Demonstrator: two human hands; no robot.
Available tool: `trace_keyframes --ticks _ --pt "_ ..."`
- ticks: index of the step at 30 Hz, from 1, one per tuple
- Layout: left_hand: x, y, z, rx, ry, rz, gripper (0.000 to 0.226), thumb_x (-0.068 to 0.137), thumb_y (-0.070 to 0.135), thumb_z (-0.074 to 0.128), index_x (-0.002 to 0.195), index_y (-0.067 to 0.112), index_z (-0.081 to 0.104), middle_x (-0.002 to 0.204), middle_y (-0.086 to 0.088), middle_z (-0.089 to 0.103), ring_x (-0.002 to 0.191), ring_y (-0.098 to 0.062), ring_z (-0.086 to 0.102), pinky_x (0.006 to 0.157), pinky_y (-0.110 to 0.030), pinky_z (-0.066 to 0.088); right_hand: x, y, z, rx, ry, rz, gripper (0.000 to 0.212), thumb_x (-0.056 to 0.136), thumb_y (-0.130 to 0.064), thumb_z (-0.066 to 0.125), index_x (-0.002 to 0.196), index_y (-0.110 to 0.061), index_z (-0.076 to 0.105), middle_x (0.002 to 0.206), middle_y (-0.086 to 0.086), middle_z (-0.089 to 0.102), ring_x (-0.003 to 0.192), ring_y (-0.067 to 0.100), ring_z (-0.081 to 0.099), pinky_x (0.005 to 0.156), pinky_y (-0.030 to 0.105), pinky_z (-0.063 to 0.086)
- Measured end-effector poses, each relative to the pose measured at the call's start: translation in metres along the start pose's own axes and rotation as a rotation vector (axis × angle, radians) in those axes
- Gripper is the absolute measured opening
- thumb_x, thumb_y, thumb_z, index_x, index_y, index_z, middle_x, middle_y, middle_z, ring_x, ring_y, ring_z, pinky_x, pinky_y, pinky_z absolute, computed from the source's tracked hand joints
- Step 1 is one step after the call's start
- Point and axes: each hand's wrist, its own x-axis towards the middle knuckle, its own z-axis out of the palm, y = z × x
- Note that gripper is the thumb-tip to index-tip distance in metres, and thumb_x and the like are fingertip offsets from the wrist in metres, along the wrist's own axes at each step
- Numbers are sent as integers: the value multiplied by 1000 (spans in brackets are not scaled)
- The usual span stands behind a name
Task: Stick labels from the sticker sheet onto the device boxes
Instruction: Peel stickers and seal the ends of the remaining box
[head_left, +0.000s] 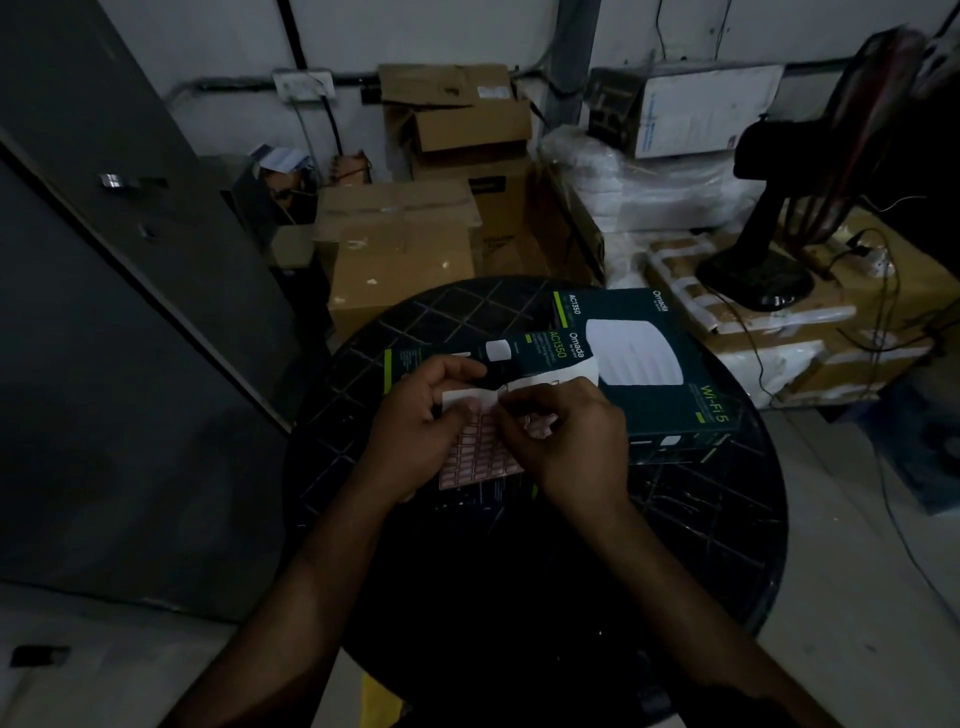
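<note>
Two bare arms reach in from the bottom and meet in the middle, over a round dark surface (701, 545) with a criss-cross pattern. The left hand (415, 421) lies palm down with its fingers bent, and its thumb and fingers hold the top left part of the sticker sheet (480, 452). The sheet is pink with rows of small labels, and it hangs between the two hands, just above the surface. The right hand (566, 436) is turned with its back up, its fingers curled in tight at the sheet's top edge, where they pinch at a small pink bit. It is too dark and too small to tell if that bit is a label coming off. Both wrists are bent a little so the hands touch each other. Just behind the hands lies a dark green device box (524, 353), flat on the surface, with a white paper strip near the fingertips. A second, bigger device box (654, 364) with a white round picture lies to the right of it, touching it. Brown cardboard boxes (400, 244) stand on the floor behind.
</note>
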Motion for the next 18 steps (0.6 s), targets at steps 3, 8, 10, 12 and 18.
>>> trace_keyframes --ticks 3,8,10,12,18 --pt "0 0 0 7 26 3 37 91 -1 61 104 33 64 115 6 69 103 -10 67 92 -41 56 2 1 0 57 -23 33 20 85 -43 67 97 -31 78 86 -10 74 76 5 66 67 36 58" --pt "3 -2 3 63 59 22 38 91 0 62 102 36 64 118 8 68 106 -6 66 95 -42 55 3 2 -6 273 -64 88 8 90 -18 71 85 -25 72 80 -13 73 78 2 69 69 33 59" --pt "5 -3 3 72 65 16 37 91 1 62 103 35 63 119 7 68 107 -7 66 96 -44 54 4 4 -8 272 -46 65 12 90 -16 69 82 -25 67 77 -11 70 76 5 67 65 34 57" --pt "6 -4 3 62 69 7 35 91 1 62 103 34 63 117 7 69 107 -8 66 96 -45 54 6 7 -11 230 -32 10 5 85 -21 67 83 -24 69 84 -10 68 79 6 65 67 32 55" --pt "8 -7 4 123 40 25 38 91 5 63 103 41 61 122 9 66 112 -9 63 96 -46 53 20 23 -24 79 -193 -176 9 77 -26 66 80 -21 74 107 -5 70 92 5 66 76 23 54"
